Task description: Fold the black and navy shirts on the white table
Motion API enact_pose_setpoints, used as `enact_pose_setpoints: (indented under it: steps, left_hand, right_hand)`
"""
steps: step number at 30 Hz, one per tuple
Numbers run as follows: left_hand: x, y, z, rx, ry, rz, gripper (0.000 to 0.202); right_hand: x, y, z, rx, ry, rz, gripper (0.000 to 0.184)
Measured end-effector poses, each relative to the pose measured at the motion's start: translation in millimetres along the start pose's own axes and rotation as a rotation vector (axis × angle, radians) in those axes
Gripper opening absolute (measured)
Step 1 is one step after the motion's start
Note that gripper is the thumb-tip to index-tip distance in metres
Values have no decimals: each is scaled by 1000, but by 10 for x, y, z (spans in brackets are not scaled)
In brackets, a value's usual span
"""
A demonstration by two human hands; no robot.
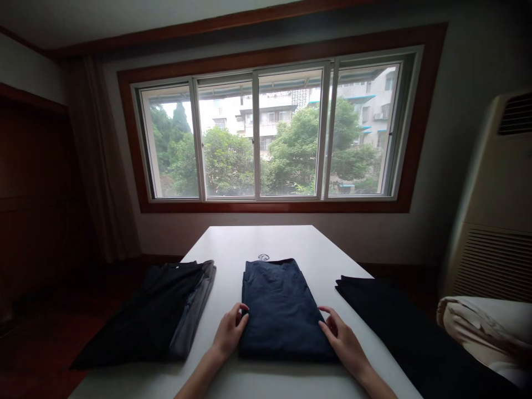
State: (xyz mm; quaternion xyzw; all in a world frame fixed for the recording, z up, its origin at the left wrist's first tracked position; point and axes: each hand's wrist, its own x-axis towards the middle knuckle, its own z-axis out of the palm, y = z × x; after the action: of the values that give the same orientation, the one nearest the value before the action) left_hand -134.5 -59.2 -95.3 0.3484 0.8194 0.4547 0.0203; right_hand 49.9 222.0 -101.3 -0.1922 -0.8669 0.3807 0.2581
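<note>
While between hands (pixel 230 332) (pixel 344 342), folded navy cloth (pixel 282 310)

The left hand (pixel 229 332) and right hand (pixel 344 344) sit palm-down, turned in toward each other, well apart. Their fingers (pixel 243 310) curl lightly, loose and unclenched. The 2 bare forearms (pixel 199 377) angle inward from the lower edge of the view toward the wrists.

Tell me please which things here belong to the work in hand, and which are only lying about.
Belonging: left hand, right hand, both touching the folded navy garment.
Lying about: folded black and grey clothes, folded black garment, white table, beige air conditioner, window.
</note>
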Motion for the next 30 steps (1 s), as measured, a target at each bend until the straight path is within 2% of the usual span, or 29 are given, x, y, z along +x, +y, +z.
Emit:
enact_pose_setpoints:
  steps: [14, 23, 30]
  left_hand:
    - [-37, 57, -37, 198, 6, 6, 27]
    - [-56, 61, -55, 214, 114, 1, 27]
    - [-53, 85, -69, 202, 132, 12, 28]
  right_hand:
    - [-4, -7, -12, -68, 7, 28, 42]
    - [-13, -14, -78, -117, 150, 67, 42]
    - [-11, 13, -82, -140, 161, 63, 41]
